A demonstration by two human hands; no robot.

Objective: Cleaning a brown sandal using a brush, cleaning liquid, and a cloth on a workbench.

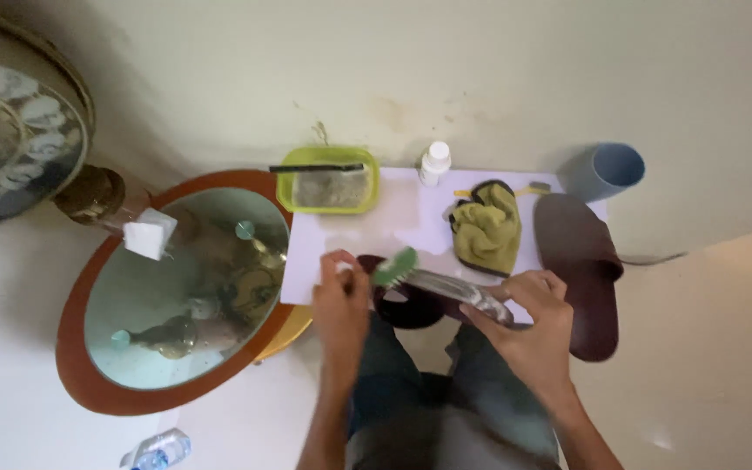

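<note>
Hands meet over the white sheet [411, 213]: the left hand [341, 300] pinches a green brush [396, 265], bristles toward the dark slipper [415, 300], which the right hand [528, 318] grips steady above the lap; its pair [578, 261] lies alongside.
</note>
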